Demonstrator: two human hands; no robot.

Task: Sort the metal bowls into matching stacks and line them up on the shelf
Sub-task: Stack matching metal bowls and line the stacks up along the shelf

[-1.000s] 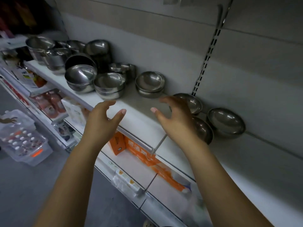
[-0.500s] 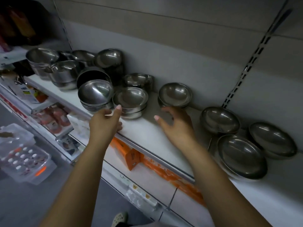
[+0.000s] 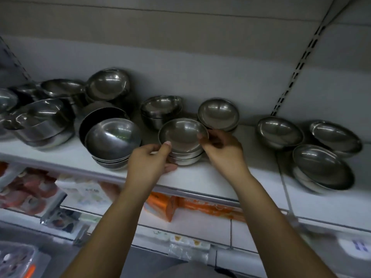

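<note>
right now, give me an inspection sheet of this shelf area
surface: white shelf
job's things: small bowl stack at centre; rear bowl stack behind it; deep bowl stack to its left; shallow bowls to the right, not in one stack
clutter: nothing seen
grippers: left hand and right hand grip the small bowl stack from either side
cables: nothing seen
surroundings: slotted upright on the back panel; orange box on the shelf below
</note>
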